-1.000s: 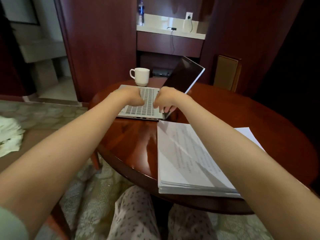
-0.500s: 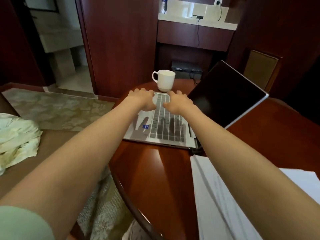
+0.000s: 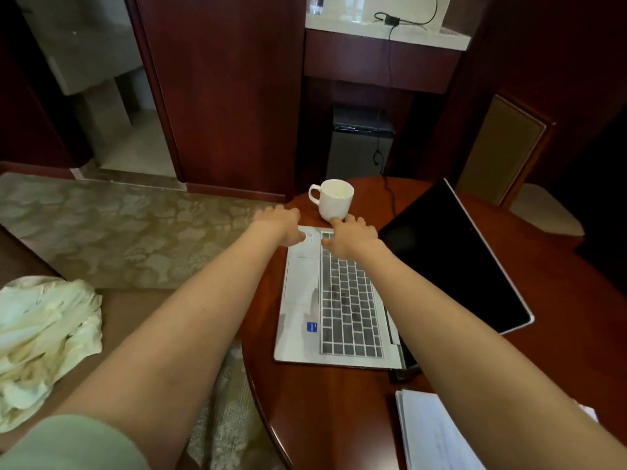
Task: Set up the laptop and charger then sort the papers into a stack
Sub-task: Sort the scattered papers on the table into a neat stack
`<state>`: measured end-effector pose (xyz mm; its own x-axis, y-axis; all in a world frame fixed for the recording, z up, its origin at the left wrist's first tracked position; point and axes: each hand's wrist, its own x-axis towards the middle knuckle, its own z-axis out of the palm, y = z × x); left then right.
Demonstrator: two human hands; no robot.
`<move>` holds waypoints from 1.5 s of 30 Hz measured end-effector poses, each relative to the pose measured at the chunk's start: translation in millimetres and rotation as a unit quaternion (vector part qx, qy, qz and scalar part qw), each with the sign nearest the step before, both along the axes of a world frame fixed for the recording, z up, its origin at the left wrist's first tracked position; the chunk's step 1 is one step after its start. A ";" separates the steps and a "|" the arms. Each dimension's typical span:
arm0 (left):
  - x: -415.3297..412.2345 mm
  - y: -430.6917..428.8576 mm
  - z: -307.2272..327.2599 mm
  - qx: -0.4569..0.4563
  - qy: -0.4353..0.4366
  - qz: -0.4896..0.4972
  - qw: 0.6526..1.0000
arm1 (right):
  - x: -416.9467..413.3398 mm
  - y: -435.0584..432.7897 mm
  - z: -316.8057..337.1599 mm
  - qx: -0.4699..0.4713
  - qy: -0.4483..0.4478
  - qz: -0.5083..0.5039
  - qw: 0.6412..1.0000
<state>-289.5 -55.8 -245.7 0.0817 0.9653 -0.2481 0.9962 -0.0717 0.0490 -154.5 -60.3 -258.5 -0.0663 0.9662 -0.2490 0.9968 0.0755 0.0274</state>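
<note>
A silver laptop point(image 3: 305, 300) lies open on the round wooden table point(image 3: 325, 401), turned sideways, its dark screen point(image 3: 451, 259) leaning to the right. Both my arms reach over it. My left hand point(image 3: 280, 220) hovers with spread fingers past the laptop's far corner. My right hand point(image 3: 349, 232) is spread above the far end of the keyboard, its fingertips next to a white cup point(image 3: 334, 198). Neither hand holds anything. A stack of white papers point(image 3: 437, 432) lies at the table's near right. A black cable point(image 3: 390, 195) runs from behind the laptop toward the back wall.
A small black fridge point(image 3: 359, 144) stands under a counter behind the table. A cushioned chair point(image 3: 509, 154) stands at the back right. A crumpled pale cloth point(image 3: 44, 337) lies on a brown surface at the left. Patterned carpet point(image 3: 118, 228) covers the floor.
Both hands have moved from the keyboard's middle to the laptop's far end, toward the cup. My head has come forward and looks down more, so the papers have slid to the lower right.
</note>
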 end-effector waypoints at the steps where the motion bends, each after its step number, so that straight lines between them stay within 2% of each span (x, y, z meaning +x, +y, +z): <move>1: -2.6 1.8 5.9 -0.002 0.001 -0.006 1.000 | -3.5 -0.9 4.6 -0.007 0.002 -0.005 1.000; 9: -12.2 12.0 30.0 -0.026 0.020 -0.051 0.998 | -13.6 -9.5 25.5 -0.064 0.000 -0.080 0.995; 20: -5.9 49.3 22.5 -0.091 0.005 -0.042 0.995 | 9.2 13.6 20.2 -0.116 0.005 -0.123 0.986; 25: 10.3 77.4 19.5 -0.093 0.005 -0.038 0.995 | 29.4 37.3 21.7 -0.119 0.046 -0.137 0.982; 29: 20.3 99.6 8.9 -0.105 0.007 -0.038 0.994 | 43.1 59.5 14.2 -0.117 0.086 -0.148 0.978; 39: 15.4 182.2 -22.9 -0.121 0.003 -0.039 0.992 | 45.2 123.3 -18.4 -0.130 0.100 -0.205 0.965; 45: -0.4 231.7 -44.9 -0.151 -0.030 -0.106 0.982 | 24.4 157.0 -39.1 -0.141 0.104 -0.269 0.947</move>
<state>-289.9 175.9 -290.7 0.2963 0.8083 -0.5088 0.9551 -0.2506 0.1582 -130.2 96.7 -297.5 0.3403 0.7709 -0.5383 0.8751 -0.4692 -0.1187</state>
